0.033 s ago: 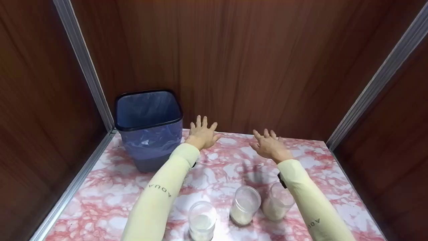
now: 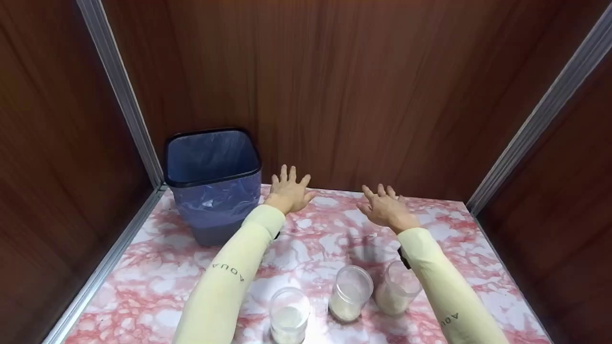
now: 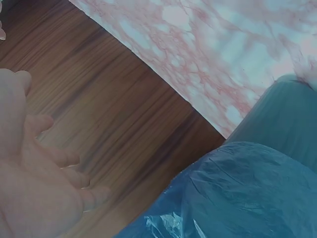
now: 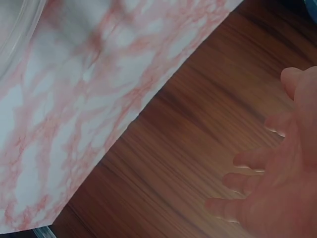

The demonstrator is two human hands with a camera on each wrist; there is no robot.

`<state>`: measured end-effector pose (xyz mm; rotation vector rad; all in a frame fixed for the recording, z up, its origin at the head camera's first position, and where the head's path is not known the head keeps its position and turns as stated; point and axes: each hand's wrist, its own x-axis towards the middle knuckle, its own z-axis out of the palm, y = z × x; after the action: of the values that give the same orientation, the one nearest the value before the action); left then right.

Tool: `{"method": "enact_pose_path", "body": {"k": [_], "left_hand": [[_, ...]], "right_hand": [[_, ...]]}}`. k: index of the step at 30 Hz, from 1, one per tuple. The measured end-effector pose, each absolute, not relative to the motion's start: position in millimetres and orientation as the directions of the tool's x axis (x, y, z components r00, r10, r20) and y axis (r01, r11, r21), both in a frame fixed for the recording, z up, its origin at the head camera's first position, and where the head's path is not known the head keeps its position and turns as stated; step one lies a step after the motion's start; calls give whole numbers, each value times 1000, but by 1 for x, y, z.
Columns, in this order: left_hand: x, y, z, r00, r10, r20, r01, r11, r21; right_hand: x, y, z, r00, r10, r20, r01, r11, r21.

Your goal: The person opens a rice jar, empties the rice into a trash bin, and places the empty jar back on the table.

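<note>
Left hand (image 2: 289,195): far side of the table (image 2: 158,282), just right of the bin. Fingers spread and extended, thumb apart; grips nothing.

Right hand (image 2: 384,209): far side, right of centre, well apart from the left. Fingers likewise spread; palm bare in the right wrist view; grips nothing. Both appear raised; I cannot tell how high.

Bin (image 2: 215,200): one, blue, black-rimmed, upright, far left. Liner (image 3: 247,183) glossy, seen close in the left wrist view. Nearest thing to the left hand, which I see apart from it.

Cups: three, clear, upright, near side, each with pale contents I cannot identify. Left cup (image 2: 289,315), nearest the viewer; middle cup (image 2: 351,294); right cup (image 2: 397,291), just beside the middle one and close to the right sleeve (image 2: 444,291) in my view. No hand touches any of them.

Far wall (image 2: 334,95): brown wood grain, behind both hands.

Change: against the preceding head picture, I find none; hands, bin and cups keep their places. My reading: both hands are free, idle, and no handling is under way at this moment.
</note>
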<state>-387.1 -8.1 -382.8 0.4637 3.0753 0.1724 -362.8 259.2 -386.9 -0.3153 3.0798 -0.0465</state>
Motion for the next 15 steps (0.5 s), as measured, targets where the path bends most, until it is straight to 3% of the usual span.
{"method": "enact_pose_path", "body": {"k": [15], "left_hand": [[-374, -3, -370, -909, 413, 61, 417, 895, 159]], "right_hand": [[-345, 268, -387, -960, -271, 72, -278, 955, -104]]}}
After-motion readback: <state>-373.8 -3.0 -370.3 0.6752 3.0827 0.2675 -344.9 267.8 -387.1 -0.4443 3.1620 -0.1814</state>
